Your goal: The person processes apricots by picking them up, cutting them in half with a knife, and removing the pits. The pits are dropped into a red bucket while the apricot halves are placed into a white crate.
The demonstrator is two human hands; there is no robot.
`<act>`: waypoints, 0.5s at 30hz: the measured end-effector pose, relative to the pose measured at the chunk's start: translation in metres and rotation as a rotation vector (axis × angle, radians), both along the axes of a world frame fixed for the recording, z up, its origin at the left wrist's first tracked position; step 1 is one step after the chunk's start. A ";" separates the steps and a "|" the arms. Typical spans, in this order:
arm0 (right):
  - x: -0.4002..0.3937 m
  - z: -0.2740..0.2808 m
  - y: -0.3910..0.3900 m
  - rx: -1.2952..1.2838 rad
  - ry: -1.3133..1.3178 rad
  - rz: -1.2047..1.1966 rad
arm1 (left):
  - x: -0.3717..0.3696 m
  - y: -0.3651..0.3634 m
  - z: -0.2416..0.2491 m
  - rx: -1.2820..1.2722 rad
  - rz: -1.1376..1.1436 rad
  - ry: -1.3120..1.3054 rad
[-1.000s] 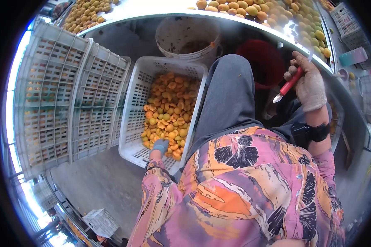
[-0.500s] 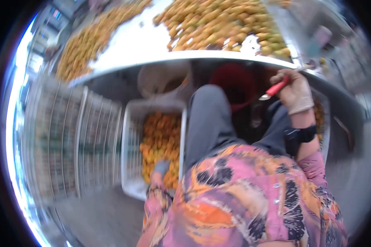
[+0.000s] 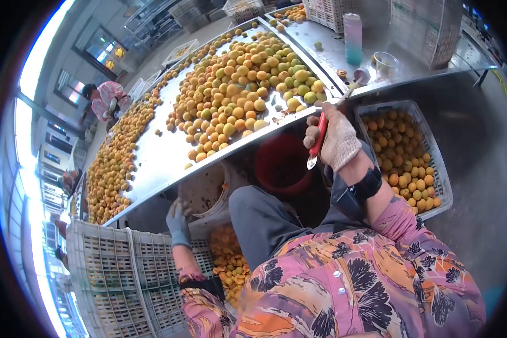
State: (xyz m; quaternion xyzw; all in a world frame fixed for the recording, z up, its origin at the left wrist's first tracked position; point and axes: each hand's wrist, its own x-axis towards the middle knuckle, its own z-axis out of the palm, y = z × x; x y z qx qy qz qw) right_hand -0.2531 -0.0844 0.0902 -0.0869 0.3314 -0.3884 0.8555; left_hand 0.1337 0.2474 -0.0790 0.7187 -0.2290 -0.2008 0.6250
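Observation:
My right hand (image 3: pixel 339 138), in a pale knit glove, is closed around a red-handled knife (image 3: pixel 319 135). Its short metal tip points down toward my lap, beside the front edge of the metal table (image 3: pixel 160 155). My left hand (image 3: pixel 179 224), in a grey-blue glove, is beside a white bucket (image 3: pixel 204 194) under the table. Its fingers are extended upward and I see nothing in them. Below it, orange apricot pieces (image 3: pixel 229 265) lie in a crate at my left leg. Whole apricots (image 3: pixel 236 84) are heaped on the table.
A red bucket (image 3: pixel 281 166) stands under the table between my knees. At right is a crate (image 3: pixel 442 169) of whole apricots. White crates (image 3: pixel 110 276) stand stacked at left. A tumbler (image 3: pixel 352 42) and a glass jar (image 3: pixel 384 65) sit on the table. Another person (image 3: pixel 108 100) works far left.
My left hand has risen out of the crate of apricot pieces to beside the white bucket. The view has turned toward the right; my right hand still grips the knife.

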 end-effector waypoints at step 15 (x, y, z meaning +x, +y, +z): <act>0.005 -0.015 -0.041 -0.410 0.417 0.118 | -0.073 -0.319 0.072 0.661 -0.237 -0.632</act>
